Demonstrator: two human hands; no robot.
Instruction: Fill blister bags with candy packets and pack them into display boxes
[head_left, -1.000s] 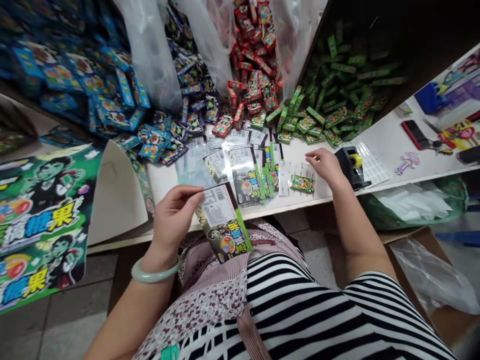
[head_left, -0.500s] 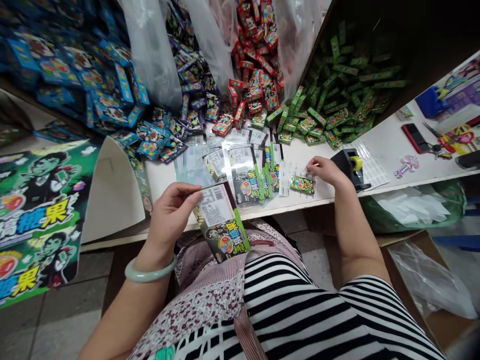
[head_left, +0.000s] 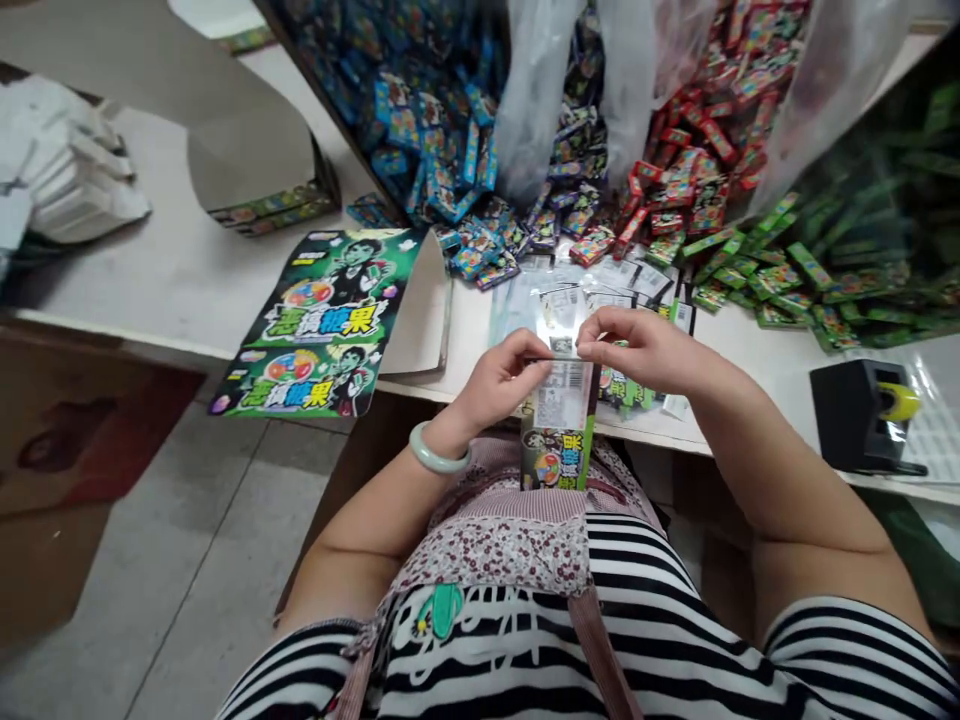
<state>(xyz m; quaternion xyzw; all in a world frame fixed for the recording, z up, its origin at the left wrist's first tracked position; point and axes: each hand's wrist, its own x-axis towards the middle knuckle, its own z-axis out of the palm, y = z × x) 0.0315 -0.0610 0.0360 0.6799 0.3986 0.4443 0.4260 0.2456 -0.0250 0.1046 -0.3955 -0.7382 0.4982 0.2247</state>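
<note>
My left hand (head_left: 502,385) pinches the top edge of a flat printed candy bag (head_left: 559,425), which hangs over my apron with its white barcode panel and bright lettering facing up. Fingers of my right hand (head_left: 637,345) are pinched together at the bag's top right corner. Whether they grip the bag or some small piece is too small to make out. Behind both hands, more printed candy bags (head_left: 682,312) lie overlapping on the white table (head_left: 480,318), partly hidden by my right hand.
Blue (head_left: 439,130), purple (head_left: 581,150), red (head_left: 697,160) and green candy boxes (head_left: 795,280) are heaped along the back, with clear plastic between heaps. A black tape dispenser (head_left: 847,415) stands right. A green printed display carton (head_left: 322,320) overhangs the table edge at left.
My right hand has left the small sheet with a green box on it and come to the bag's top edge, beside my left hand. The view has swung left.
</note>
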